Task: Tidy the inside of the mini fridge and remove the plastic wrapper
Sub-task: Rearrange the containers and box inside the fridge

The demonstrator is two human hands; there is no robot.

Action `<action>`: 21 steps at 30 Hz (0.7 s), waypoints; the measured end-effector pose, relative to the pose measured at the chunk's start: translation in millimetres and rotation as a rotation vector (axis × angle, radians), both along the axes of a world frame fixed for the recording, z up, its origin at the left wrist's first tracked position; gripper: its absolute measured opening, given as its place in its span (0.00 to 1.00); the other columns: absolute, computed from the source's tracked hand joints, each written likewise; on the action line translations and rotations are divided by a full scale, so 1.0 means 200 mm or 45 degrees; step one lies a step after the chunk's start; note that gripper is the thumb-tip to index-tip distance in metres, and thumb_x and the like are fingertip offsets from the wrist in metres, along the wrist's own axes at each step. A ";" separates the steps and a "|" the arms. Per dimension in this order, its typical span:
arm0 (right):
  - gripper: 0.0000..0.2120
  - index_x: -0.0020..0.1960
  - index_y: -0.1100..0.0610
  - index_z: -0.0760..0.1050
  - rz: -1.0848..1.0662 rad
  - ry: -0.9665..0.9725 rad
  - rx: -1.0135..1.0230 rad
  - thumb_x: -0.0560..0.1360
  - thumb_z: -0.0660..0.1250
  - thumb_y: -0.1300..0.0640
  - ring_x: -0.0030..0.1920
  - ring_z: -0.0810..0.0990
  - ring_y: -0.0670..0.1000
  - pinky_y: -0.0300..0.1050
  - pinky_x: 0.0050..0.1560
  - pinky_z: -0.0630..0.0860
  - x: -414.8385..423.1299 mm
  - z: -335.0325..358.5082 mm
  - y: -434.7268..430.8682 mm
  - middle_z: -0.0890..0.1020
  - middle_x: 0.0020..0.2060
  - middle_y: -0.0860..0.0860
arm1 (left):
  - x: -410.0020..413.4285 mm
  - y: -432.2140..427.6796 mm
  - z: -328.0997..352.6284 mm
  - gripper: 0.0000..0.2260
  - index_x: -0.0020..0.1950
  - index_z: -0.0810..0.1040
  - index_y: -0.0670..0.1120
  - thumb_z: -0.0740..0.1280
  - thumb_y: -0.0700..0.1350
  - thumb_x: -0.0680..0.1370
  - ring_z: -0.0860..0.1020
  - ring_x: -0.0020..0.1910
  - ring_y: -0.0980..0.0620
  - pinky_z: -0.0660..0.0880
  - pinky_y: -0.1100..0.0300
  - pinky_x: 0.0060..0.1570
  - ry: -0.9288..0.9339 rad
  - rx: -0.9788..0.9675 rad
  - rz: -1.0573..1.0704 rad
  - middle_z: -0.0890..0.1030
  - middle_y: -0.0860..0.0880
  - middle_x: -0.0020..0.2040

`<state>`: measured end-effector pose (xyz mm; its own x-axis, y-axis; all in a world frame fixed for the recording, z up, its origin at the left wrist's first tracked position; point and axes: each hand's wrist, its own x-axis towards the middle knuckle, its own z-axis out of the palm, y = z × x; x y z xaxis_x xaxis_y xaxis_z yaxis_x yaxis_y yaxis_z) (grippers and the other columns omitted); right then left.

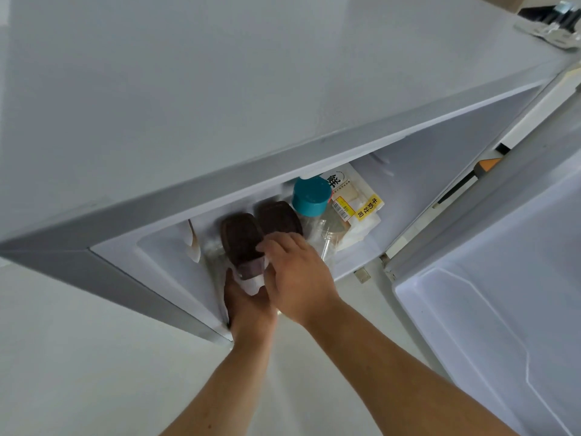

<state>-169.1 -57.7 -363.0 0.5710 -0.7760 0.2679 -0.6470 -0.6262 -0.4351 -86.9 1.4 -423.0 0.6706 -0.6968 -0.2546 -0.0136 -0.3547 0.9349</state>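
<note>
Gripping the near brown-lidded container [241, 243] at the front left of the mini fridge [176, 196]: left hand [248, 306] cups it from below, right hand [295, 272] curls over its lid edge. Best to support the base and lift straight out, clear of the second brown lid [278, 217] and teal-capped bottle [311, 196]. Both forearms extended, wrists bent down. Plastic wrapper [330, 234] lies behind, right.

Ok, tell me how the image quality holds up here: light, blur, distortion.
Head view: soft, even daylight with no hard glare; the mini fridge edges splay from wide-angle distortion; its interior sits in mild shadow; the two dark-lidded containers look slightly motion-smeared, as does the left hand; the teal-capped bottle and right hand read sharper.
</note>
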 end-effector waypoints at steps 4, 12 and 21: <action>0.11 0.56 0.45 0.73 -0.884 -0.485 0.411 0.75 0.63 0.45 0.53 0.76 0.46 0.42 0.47 0.72 -0.25 -0.09 -0.01 0.77 0.54 0.41 | -0.03 0.03 -0.03 0.12 0.62 0.76 0.51 0.67 0.41 0.79 0.82 0.50 0.47 0.81 0.47 0.52 0.267 0.342 0.043 0.83 0.45 0.60; 0.45 0.74 0.51 0.69 -1.062 -0.288 0.939 0.66 0.73 0.27 0.63 0.78 0.56 0.56 0.61 0.79 -0.32 -0.22 -0.25 0.78 0.66 0.50 | -0.16 -0.07 0.05 0.05 0.55 0.79 0.49 0.64 0.45 0.83 0.85 0.50 0.50 0.80 0.56 0.46 0.840 0.343 -0.150 0.83 0.48 0.56; 0.49 0.76 0.52 0.59 -1.219 -0.246 0.852 0.66 0.76 0.31 0.63 0.79 0.60 0.59 0.59 0.81 -0.22 -0.26 -0.25 0.80 0.65 0.54 | -0.13 -0.17 0.08 0.13 0.63 0.79 0.42 0.65 0.48 0.83 0.85 0.55 0.43 0.81 0.49 0.54 1.162 0.426 -0.081 0.85 0.40 0.56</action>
<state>-212.3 -107.6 -414.8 -0.3246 -0.8841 -0.3362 -0.6162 0.4673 -0.6339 -112.4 -32.2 -406.8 0.0811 -0.5216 -0.8493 0.6378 -0.6277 0.4464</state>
